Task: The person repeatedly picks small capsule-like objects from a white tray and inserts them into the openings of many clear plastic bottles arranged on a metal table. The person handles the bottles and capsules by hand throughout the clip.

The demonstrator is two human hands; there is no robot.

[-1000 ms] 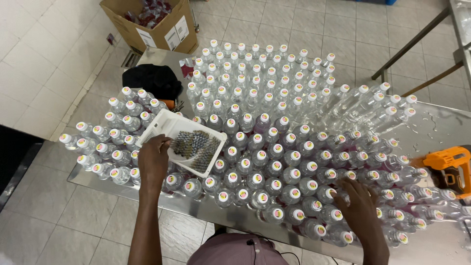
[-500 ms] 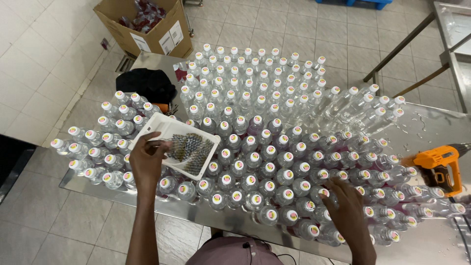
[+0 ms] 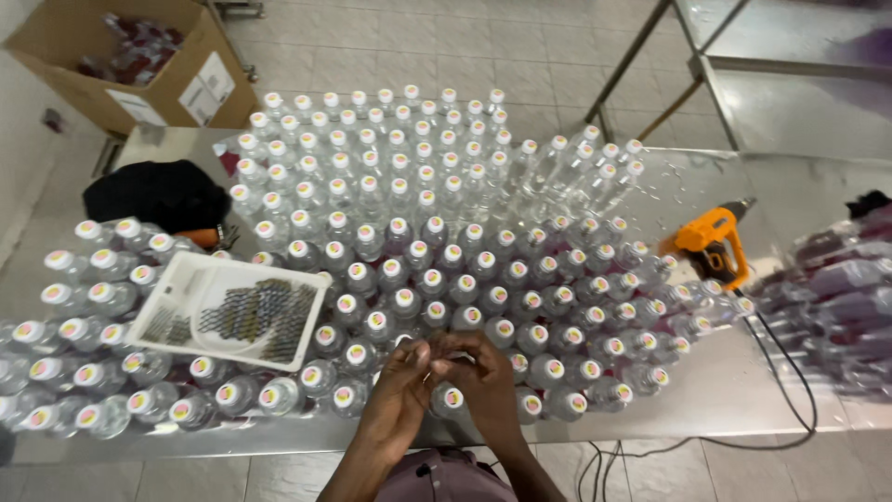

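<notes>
My left hand (image 3: 398, 390) and my right hand (image 3: 485, 374) meet fingertip to fingertip low in the middle of the head view. They hover just above a clear bottle with a white cap (image 3: 452, 399) near the table's front edge. The fingers pinch something small between them, too small to make out. A white tray (image 3: 177, 296) holding several small dark pieces (image 3: 255, 314) rests on top of the bottles, left of my left hand. Many capped clear bottles (image 3: 390, 223) stand packed together on the metal table (image 3: 734, 390).
An orange heat gun (image 3: 711, 242) lies at the right of the bottles, its cable (image 3: 790, 372) running off the front edge. A black cloth (image 3: 172, 191) sits at the left. A cardboard box (image 3: 139, 65) stands on the floor. Wrapped bottle packs (image 3: 836, 288) lie at far right.
My left hand has left the tray and moved right. My right hand has moved left from the outer bottles. Both now meet in front of me with the fingers pinched together.
</notes>
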